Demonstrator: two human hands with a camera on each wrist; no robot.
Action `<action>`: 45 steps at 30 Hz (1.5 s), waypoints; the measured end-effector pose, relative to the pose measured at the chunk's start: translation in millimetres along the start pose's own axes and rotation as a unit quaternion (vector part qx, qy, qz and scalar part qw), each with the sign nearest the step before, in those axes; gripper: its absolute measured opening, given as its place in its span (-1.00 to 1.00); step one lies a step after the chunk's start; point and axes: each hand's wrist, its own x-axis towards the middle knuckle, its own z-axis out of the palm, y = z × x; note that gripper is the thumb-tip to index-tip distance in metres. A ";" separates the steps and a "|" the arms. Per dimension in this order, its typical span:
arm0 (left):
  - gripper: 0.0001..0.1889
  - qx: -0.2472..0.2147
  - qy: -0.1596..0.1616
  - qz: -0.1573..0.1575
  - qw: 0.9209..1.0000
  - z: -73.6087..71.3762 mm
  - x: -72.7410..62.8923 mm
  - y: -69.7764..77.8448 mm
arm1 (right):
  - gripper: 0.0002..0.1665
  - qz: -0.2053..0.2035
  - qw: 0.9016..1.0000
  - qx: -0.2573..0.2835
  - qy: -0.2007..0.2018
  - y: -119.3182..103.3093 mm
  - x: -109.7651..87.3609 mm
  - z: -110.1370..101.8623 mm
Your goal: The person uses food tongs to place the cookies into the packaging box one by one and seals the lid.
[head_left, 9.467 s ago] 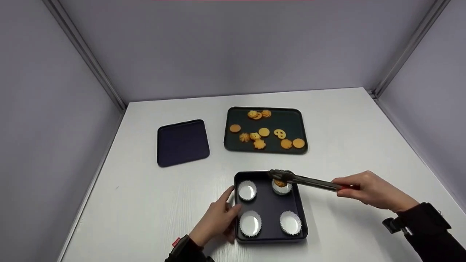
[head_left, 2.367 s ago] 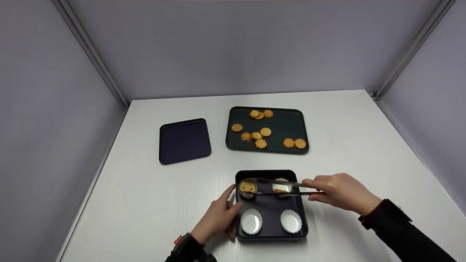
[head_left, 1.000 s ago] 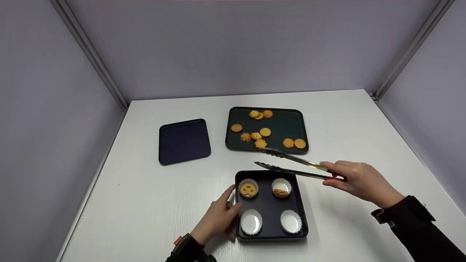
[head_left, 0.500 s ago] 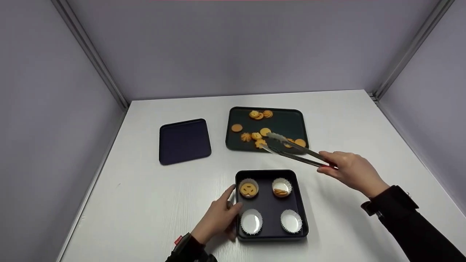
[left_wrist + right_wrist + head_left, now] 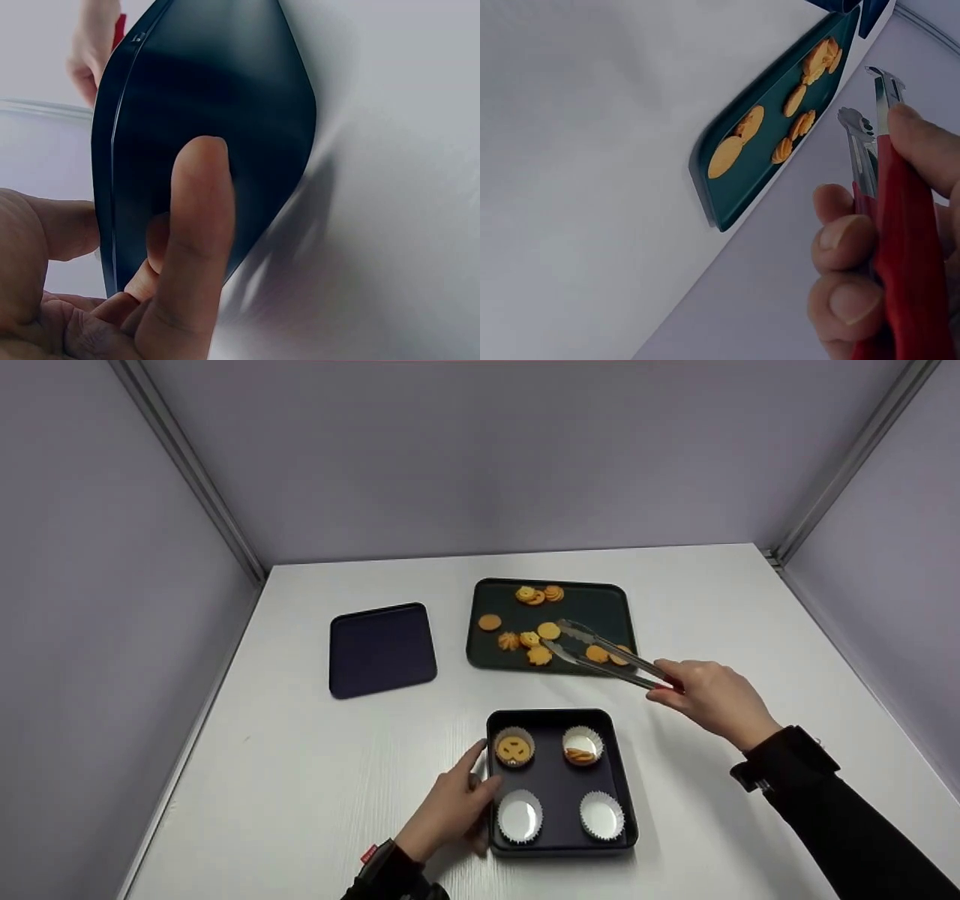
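My right hand grips red-handled metal tongs, their arms spread over the dark green tray. The tong tips are right at a plain round biscuit, one on its far side and one on its near side. My left hand holds the left wall of a dark square tin, thumb at the rim and fingers along the outside. Inside it stand several white paper cups: a pretzel-shaped biscuit lies in the far left one, a ridged biscuit in the far right; both near cups are empty.
Other biscuits of several shapes lie on the green tray; two round ones sit near its right corner, beneath the tongs. A flat dark purple square tray lies at left on the white table. Grey panels enclose it.
The pretzel-shaped biscuit went from the green tray into the far left cup and was let go. The tongs then moved back, spread, over the green tray. My left hand stayed put.
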 end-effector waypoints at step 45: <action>-0.26 0.000 0.004 0.010 1.000 -0.7 -2.8 2.0 | -0.66 0.071 0.989 -0.033 -0.124 33.6 -0.6 -17.3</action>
